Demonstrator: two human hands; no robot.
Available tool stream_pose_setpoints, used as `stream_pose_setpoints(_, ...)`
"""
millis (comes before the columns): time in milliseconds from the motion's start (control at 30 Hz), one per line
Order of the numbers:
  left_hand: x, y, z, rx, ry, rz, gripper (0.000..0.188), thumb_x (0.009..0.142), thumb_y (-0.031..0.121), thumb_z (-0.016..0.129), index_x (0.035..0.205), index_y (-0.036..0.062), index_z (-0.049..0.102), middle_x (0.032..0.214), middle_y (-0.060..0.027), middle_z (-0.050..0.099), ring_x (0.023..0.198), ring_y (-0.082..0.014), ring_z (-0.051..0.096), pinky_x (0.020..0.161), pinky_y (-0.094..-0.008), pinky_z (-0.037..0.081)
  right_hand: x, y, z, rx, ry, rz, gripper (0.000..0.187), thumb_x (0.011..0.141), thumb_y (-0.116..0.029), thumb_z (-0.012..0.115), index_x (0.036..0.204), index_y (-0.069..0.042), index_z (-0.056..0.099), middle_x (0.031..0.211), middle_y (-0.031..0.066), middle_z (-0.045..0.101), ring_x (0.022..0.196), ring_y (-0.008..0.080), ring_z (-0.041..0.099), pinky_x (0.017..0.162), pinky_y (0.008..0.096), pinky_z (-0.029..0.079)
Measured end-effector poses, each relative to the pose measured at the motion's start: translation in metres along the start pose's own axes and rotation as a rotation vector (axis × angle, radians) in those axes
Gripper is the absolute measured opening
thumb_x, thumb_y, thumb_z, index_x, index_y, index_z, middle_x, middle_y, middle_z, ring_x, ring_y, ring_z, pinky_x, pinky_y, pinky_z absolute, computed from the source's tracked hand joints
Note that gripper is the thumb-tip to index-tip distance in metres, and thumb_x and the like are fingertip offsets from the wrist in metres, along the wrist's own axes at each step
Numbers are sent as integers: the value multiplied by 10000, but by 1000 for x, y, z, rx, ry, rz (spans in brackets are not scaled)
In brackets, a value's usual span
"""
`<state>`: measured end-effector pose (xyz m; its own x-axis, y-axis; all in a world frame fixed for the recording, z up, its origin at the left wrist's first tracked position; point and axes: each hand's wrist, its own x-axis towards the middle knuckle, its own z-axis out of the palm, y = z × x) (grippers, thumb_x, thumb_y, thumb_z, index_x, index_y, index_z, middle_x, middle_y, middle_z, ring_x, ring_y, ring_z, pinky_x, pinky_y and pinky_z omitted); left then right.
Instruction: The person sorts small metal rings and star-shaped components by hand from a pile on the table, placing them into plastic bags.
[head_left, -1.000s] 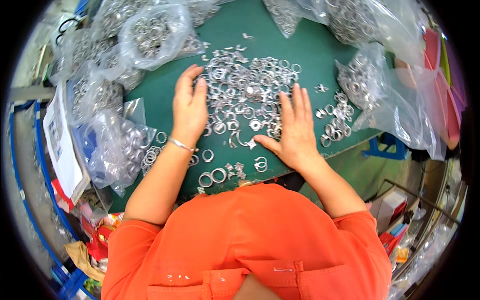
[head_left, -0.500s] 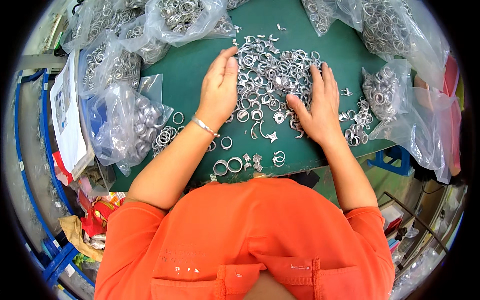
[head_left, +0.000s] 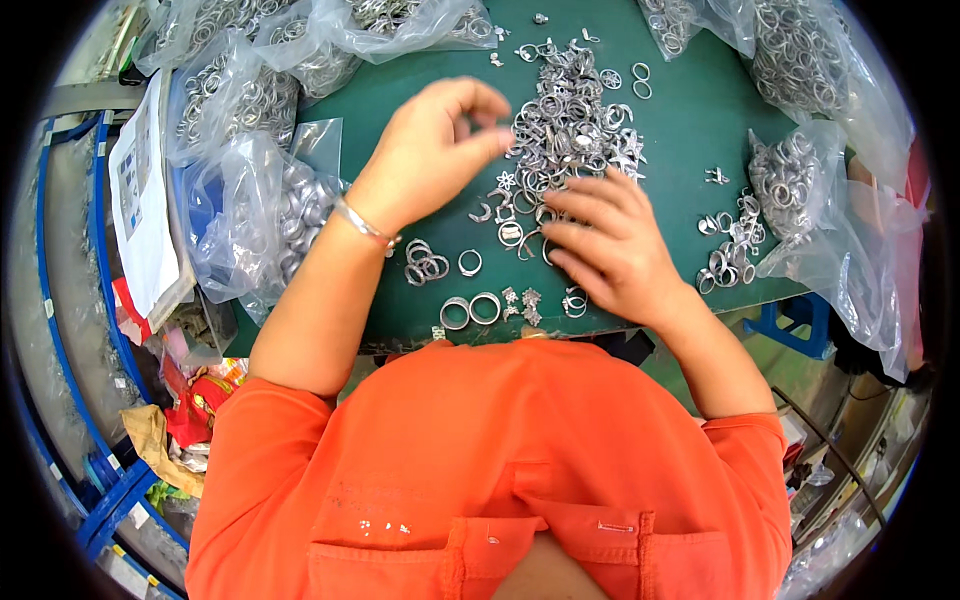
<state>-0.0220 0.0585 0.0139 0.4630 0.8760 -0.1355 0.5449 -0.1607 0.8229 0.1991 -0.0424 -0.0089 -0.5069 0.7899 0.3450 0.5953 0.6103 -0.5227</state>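
Note:
A heap of silver-coloured metal rings [head_left: 570, 115] lies in the middle of the green table. My left hand [head_left: 432, 150] is at the heap's left edge, fingers curved and thumb apart, with nothing visible in it; its fingertips are slightly blurred. Over the heap's near right side is my right hand [head_left: 618, 248], palm down, fingers spread, the tips at the rings. Close to its thumb lie a pair of thin rings [head_left: 574, 302]. Further left are two wide bands [head_left: 470, 311], small star-like pieces [head_left: 522, 305], a single ring [head_left: 470, 262] and a small cluster of rings [head_left: 426, 262].
Clear plastic bags full of rings stand along the left [head_left: 245, 215], far left [head_left: 240, 100] and right [head_left: 788, 180] sides. A smaller group of rings [head_left: 735, 240] sits at the right, by the green table's [head_left: 400, 330] near edge. A blue stool [head_left: 795, 325] is below.
My left hand has lifted and curled its fingers. The right has come nearer and left, fingers spreading. The heap is narrower and stretches further away; fewer rings lie in the left cluster.

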Motion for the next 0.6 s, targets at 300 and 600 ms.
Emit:
stream_pose_setpoints(300, -27, -5, 20, 289, -116, 112, 226, 711, 8, 722, 893, -11, 589, 775, -102, 598, 693, -203, 616, 622, -307, 503, 0, 8, 6, -190, 127, 79, 153, 711, -64, 695, 857, -86, 656, 1050, 40, 620, 1071, 247, 551, 995, 507, 357)
stream_pose_setpoints(600, -28, 0, 8, 124, -14, 100, 155, 746, 11, 690, 876, -6, 608, 753, -89, 624, 654, -163, 616, 604, -293, 495, -2, -12, 9, -64, 56, -13, 204, 710, -111, 706, 907, -108, 656, 1081, 52, 595, 1044, 238, 547, 980, 485, 366)
